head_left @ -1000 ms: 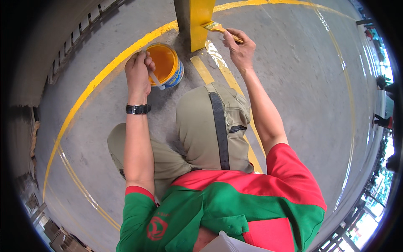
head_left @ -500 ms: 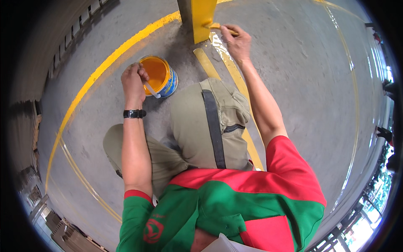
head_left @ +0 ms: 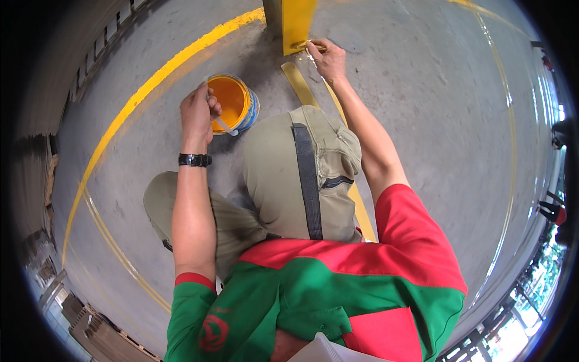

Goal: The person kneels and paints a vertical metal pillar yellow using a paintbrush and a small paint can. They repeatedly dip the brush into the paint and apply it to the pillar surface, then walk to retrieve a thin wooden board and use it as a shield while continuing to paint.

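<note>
A yellow post (head_left: 298, 25) stands on the floor at the top middle, its left side dark grey. Low on its yellow face rests a paintbrush (head_left: 300, 45), pinched in my right hand (head_left: 330, 60), with my fingers covering much of its handle. My left hand (head_left: 198, 113) is closed on the pale handle (head_left: 225, 125) of a paint bucket (head_left: 253, 101). Yellow-orange paint (head_left: 227, 101) shows inside the bucket, which tips slightly toward my left hand. Whether the bucket touches the floor, I cannot tell.
A bright yellow curved line (head_left: 140, 96) crosses the grey floor on the left. A yellow strip (head_left: 298, 83) lies between the post and my bent knee (head_left: 289, 175). Stacked pallets (head_left: 90, 320) stand at the lower left rim. People show small at the far right.
My right hand has moved left and slightly down, bringing the brush lower on the post, close to its bottom edge. The bucket and my left hand have shifted slightly right in view.
</note>
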Tool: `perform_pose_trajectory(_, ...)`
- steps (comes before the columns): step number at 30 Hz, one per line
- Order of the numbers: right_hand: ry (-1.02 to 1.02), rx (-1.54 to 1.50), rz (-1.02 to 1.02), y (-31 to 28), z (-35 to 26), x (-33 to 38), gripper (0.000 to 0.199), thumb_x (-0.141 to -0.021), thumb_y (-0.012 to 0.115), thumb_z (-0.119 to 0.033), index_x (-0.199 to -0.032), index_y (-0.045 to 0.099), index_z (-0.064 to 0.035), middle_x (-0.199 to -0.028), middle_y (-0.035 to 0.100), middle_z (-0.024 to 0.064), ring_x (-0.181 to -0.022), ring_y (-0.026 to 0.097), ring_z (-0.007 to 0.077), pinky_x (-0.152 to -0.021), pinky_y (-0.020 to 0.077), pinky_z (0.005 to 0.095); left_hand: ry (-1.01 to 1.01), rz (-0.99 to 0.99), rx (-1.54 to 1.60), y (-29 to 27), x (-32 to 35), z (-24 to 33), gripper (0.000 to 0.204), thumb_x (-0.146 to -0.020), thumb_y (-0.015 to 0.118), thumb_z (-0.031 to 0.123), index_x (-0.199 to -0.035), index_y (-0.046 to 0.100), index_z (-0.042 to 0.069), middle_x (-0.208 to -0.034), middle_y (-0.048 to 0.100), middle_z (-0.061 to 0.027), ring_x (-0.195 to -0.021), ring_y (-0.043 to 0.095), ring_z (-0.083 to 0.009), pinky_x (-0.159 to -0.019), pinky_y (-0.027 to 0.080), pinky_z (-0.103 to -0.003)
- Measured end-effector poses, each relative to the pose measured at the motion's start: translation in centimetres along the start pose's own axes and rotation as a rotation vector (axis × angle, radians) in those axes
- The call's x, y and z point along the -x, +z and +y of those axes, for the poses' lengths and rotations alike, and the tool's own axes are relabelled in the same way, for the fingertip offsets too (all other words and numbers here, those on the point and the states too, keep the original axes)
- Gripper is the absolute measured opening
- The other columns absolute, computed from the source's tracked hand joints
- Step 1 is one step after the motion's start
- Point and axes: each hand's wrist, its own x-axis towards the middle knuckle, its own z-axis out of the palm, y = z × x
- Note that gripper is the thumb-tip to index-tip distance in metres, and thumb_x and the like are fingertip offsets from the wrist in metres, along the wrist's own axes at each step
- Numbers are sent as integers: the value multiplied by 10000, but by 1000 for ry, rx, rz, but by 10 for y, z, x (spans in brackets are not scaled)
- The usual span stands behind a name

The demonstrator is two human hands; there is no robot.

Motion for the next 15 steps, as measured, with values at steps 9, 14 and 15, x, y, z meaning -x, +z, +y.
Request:
perform_pose_trajectory(9,-45,68,-38,-20,-6,10,312,-926,727,-319,-1032,761,-27,-892,755,194,-807,760,305,-727,584,369,-12,-19,-52,-1,1,-2,229,-1061,556,235,-995,584,18,-699,501,4,-618,529,-123,-590,482,-270)
perform_pose_trajectory(14,15,92,-71,17,15,-9,361,-928,705,-350,-1053,768,-17,-924,767,194,-841,768,288,-776,588,362,18,-17,-62,-2,5,-1,267,-1051,564,253,-1038,629,-6,-692,532,2,-590,541,-103,-579,482,-254)
perform_pose_trajectory(15,96,85,-64,16,12,-9,360,-930,704,-350,-1052,769,-18,-919,768,192,-838,768,282,-772,587,358,19,-20,-67,-3,6,-1,274,-1051,568,259,-1048,635,-7,-693,536,2,-592,548,-103,-581,485,-254)
